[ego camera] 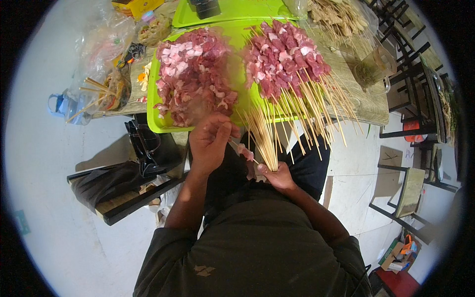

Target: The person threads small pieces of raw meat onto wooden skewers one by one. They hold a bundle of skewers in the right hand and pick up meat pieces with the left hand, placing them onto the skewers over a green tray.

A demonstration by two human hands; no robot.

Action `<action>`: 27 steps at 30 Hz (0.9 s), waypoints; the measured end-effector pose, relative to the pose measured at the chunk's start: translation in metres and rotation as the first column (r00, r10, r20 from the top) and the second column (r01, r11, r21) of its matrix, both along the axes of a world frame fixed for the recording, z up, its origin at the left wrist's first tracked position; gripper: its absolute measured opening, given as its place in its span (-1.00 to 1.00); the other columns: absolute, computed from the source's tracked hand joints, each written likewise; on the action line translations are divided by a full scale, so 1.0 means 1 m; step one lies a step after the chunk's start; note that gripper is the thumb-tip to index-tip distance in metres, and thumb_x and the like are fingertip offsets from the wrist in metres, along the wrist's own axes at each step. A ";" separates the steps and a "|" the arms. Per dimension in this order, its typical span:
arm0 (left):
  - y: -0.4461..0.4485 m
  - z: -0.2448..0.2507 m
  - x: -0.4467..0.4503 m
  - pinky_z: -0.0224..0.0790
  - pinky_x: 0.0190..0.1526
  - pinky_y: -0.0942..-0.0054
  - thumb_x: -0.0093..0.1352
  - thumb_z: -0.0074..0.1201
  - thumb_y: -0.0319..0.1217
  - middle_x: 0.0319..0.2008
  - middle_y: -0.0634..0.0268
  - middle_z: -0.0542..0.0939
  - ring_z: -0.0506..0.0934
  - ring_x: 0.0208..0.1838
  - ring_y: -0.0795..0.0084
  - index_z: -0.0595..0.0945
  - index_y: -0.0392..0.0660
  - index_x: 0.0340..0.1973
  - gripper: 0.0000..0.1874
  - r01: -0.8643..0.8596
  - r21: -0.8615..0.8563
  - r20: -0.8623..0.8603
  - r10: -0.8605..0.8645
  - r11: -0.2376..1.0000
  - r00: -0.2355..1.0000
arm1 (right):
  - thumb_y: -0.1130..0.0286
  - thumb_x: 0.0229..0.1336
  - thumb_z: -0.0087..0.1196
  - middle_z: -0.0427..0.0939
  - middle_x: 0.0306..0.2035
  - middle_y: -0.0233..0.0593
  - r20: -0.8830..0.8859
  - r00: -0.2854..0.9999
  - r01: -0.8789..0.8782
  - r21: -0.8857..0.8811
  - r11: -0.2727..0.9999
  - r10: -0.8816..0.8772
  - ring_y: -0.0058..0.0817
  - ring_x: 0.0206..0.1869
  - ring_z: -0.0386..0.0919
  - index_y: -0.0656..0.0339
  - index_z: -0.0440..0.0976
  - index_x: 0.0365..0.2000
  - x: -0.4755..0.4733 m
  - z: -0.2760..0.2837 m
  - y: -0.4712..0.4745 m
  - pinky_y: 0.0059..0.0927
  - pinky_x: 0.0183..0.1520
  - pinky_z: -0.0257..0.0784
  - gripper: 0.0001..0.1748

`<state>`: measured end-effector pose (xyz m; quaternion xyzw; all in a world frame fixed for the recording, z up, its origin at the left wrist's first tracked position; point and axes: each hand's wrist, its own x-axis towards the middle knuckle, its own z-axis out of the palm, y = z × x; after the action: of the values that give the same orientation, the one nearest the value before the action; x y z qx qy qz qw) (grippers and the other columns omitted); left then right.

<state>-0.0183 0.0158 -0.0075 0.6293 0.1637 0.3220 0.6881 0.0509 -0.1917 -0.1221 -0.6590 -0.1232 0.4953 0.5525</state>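
Note:
My right hand [279,177] grips a bundle of thin wooden skewers [264,137] by their lower ends, below the front edge of the green tray [157,128]. A single skewer with raw meat pieces [245,153] on it slants up and left from that hand. At its upper end my left hand [211,139] has thumb and fingers bent close together; what lies between them is hidden. Just beyond the left hand, cut raw meat [196,85] with pale fat cubes [178,55] is heaped on the tray. Loaded meat skewers [285,55] are piled on its right side, their bare ends pointing towards me.
A glass jug [374,68] stands on the wooden table [356,100] at right, near a bag of dried leaves [339,16]. Plastic bags [107,41] and a bottle [76,109] are at left. A bench [122,196] with dark cloth stands below left.

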 end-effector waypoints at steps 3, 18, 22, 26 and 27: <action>0.000 -0.001 0.000 0.40 -0.37 0.56 0.42 0.00 -0.50 -0.40 0.24 0.63 0.57 -0.40 0.48 0.52 -0.17 -0.13 -0.87 -0.010 -0.001 -0.016 0.010 1.000 1.000 | 0.23 0.16 0.22 0.57 -0.49 -0.41 -0.003 1.000 0.007 0.014 1.000 -0.007 -0.66 -0.47 0.50 0.27 0.58 -0.38 -0.001 -0.005 0.000 -0.52 -0.41 0.46 -0.73; 0.000 -0.001 0.001 0.41 -0.39 0.56 0.43 -0.04 -0.51 -0.42 0.22 0.62 0.57 -0.40 0.48 0.52 -0.19 -0.13 -0.88 -0.010 0.041 -0.006 0.010 0.999 1.000 | 0.18 0.19 0.19 0.56 -0.49 -0.39 -0.019 1.000 -0.025 0.008 1.000 0.025 -0.64 -0.47 0.51 0.27 0.56 -0.37 0.002 0.001 0.000 -0.52 -0.41 0.45 -0.69; 0.000 0.000 0.000 0.41 -0.38 0.56 0.43 -0.04 -0.51 -0.43 0.22 0.62 0.57 -0.40 0.48 0.51 -0.19 -0.13 -0.88 -0.009 0.041 -0.016 0.009 0.999 1.000 | 0.19 0.19 0.19 0.57 -0.49 -0.39 -0.021 0.999 -0.028 0.014 0.999 0.029 -0.64 -0.47 0.51 0.26 0.56 -0.37 0.002 0.000 0.000 -0.53 -0.41 0.45 -0.70; 0.000 -0.002 0.000 0.41 -0.38 0.56 0.43 -0.03 -0.50 -0.42 0.22 0.62 0.57 -0.40 0.48 0.51 -0.19 -0.13 -0.88 -0.007 0.042 -0.009 0.008 0.999 1.000 | 0.20 0.19 0.19 0.57 -0.50 -0.39 -0.017 0.999 -0.031 -0.001 1.000 0.031 -0.65 -0.47 0.51 0.26 0.57 -0.37 0.002 -0.002 0.000 -0.53 -0.43 0.44 -0.71; 0.000 -0.002 0.001 0.41 -0.38 0.56 0.43 -0.03 -0.50 -0.42 0.22 0.62 0.57 -0.40 0.48 0.51 -0.19 -0.13 -0.88 -0.007 0.047 -0.010 0.008 0.999 1.000 | 0.20 0.19 0.19 0.57 -0.50 -0.39 -0.016 0.999 -0.029 -0.005 1.000 0.029 -0.65 -0.48 0.51 0.25 0.57 -0.36 0.002 -0.002 0.000 -0.53 -0.43 0.43 -0.71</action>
<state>-0.0178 0.0158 -0.0094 0.6461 0.1619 0.3252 0.6712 0.0531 -0.1916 -0.1237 -0.6546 -0.1270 0.5088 0.5445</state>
